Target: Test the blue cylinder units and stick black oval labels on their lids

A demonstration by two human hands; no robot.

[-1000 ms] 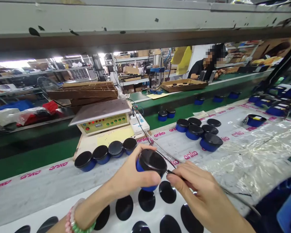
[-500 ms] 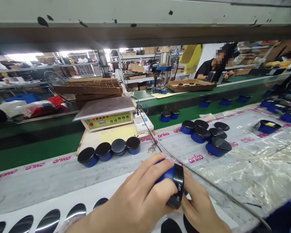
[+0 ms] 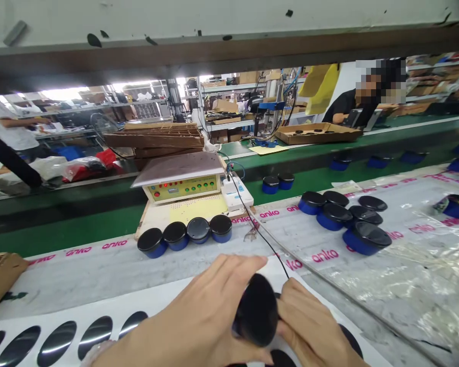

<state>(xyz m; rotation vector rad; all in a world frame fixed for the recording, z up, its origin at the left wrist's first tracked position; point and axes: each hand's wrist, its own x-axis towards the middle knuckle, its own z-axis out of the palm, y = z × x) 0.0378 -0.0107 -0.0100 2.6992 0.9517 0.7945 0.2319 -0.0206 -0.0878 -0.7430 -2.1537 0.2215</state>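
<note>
My left hand (image 3: 214,306) wraps around a round blue-and-black device (image 3: 257,310), its glossy black face tilted up towards me. Close against its right side, my right hand (image 3: 309,323) is closed with bent fingers. A thin black cable (image 3: 270,244) runs from a white box (image 3: 237,192) down to the right hand and disappears at its fingers; its end is hidden. Beneath both hands lies a white sheet (image 3: 168,300) bearing rows of black ovals (image 3: 95,337).
Several blue devices with black tops (image 3: 175,235) stand in a row ahead; another group (image 3: 334,216) sits right. A control box (image 3: 183,184) stands behind. A grey hose (image 3: 329,283) crosses the bench. A cardboard box (image 3: 3,280) is at left. A person (image 3: 352,104) sits across the green conveyor.
The device has turned in my left hand: its ON/OFF side faced me before, now its black face shows. The cable now reaches further down, to my right hand. The view has shifted left.
</note>
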